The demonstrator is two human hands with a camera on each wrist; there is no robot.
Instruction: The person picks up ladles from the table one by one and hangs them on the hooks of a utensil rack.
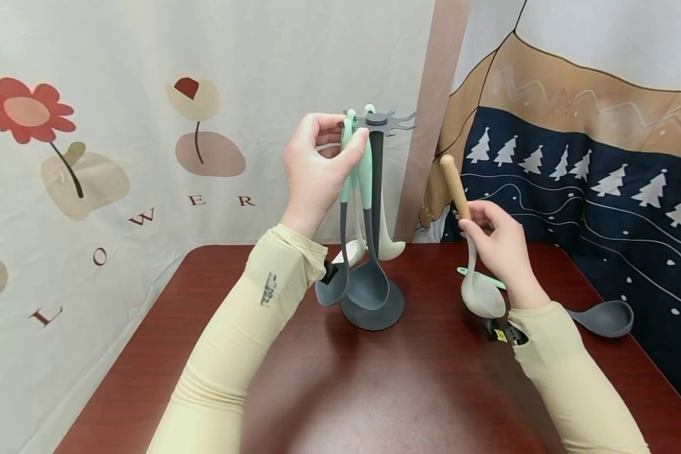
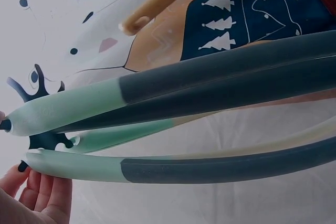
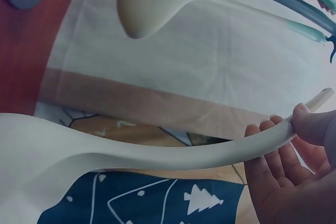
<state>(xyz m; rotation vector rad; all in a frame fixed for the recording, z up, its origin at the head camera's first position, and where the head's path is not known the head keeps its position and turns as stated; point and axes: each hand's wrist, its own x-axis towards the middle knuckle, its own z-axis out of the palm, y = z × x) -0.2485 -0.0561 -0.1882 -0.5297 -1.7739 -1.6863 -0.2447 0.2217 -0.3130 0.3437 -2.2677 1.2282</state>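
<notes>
A dark grey utensil rack [image 1: 377,189] bears several hanging utensils. My left hand [image 1: 320,167] is at its top, thumb and curled fingers pinching around the hook ends beside two mint handles. Those handles belong to a grey ladle [image 1: 367,287] and a second grey utensil [image 1: 331,290], both on their hooks in the left wrist view. My right hand [image 1: 502,246] holds a cream ladle [image 1: 482,296] by its wooden handle [image 1: 454,186], near the neck. Its bowl hangs down above the table. In the right wrist view a cream ladle [image 3: 152,3] with a mint handle hangs beyond.
A grey ladle [image 1: 607,318] lies on the table's right side. A mint handle [image 1: 482,276] shows behind the held ladle, partly hidden by my right wrist. The dark red table [image 1: 340,391] runs back to printed curtains [image 1: 261,75].
</notes>
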